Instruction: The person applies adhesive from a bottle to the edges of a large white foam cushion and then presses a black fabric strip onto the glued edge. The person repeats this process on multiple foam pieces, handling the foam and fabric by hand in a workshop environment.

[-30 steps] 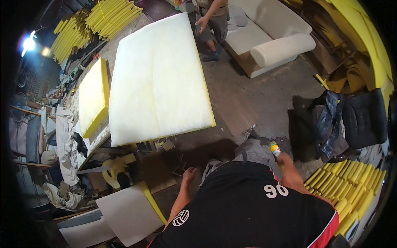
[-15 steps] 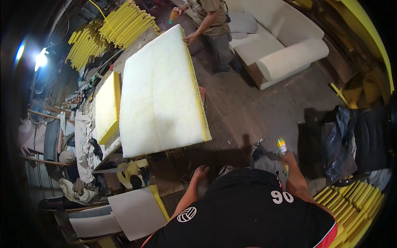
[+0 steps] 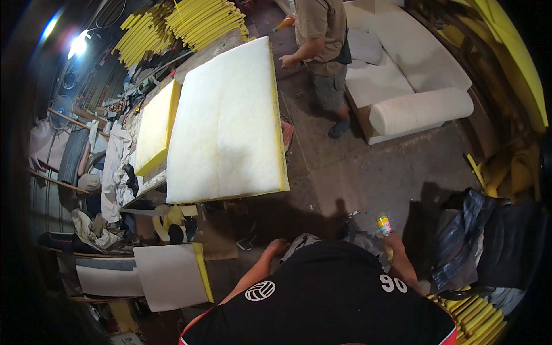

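Observation:
My right hand (image 3: 394,241) is closed around a bottle (image 3: 383,223) with a yellow, green and white label, held low in front of my right side. Its top points away from me, and its lower part is mostly hidden by the hand. My left hand (image 3: 279,247) hangs beside my left thigh, apart from everything else; its fingers are too small and hidden to read. Ahead and to the left lies a large foam slab (image 3: 227,126) covered in white wadding, with yellow edges. A smaller yellow foam block (image 3: 155,129) lies beside it on the cluttered table (image 3: 150,187).
Beyond the slab, a person (image 3: 322,52) stands with an orange bottle (image 3: 284,23). A pale sofa (image 3: 420,112) is at the far right. Stacked yellow foam strips (image 3: 207,23) lie at the back left. Dark sheeting (image 3: 460,241) is at my right, a grey-faced foam panel (image 3: 169,279) at my left.
The person has stepped rightward toward the sofa, their hand now off the slab's edge. My view has shifted. The bottle stays in my right hand, and my left hand still hangs low.

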The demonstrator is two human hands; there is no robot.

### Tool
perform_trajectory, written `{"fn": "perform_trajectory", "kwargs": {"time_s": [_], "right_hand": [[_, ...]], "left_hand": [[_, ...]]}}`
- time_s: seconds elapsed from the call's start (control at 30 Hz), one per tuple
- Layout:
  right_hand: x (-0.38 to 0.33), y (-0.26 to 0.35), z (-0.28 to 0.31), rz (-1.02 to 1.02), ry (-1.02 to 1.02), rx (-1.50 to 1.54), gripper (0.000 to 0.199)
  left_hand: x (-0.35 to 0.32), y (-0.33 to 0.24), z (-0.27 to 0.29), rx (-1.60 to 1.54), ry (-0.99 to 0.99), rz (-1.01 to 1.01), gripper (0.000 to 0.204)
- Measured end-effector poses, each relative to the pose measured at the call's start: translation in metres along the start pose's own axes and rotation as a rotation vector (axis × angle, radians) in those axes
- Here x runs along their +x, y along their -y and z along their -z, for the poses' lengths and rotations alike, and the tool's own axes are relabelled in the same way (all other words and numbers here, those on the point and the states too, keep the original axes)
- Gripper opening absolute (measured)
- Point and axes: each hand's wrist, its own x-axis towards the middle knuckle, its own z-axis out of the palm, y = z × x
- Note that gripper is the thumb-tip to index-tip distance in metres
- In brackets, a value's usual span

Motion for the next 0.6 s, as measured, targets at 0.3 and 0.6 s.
{"fn": "perform_trajectory", "kwargs": {"time_s": [0.3, 0.6], "right_hand": [[-0.001, 0.001, 0.024, 0.011, 0.033, -0.116, 0.069], [0.008, 0.018, 0.027, 0.087, -0.022, -0.126, 0.065]], "left_hand": [[-0.010, -0.008, 0.027, -0.204, -0.148, 0.123, 0.054], [-0.006, -0.061, 0.041, -0.334, -0.161, 0.041, 0.048]]}}
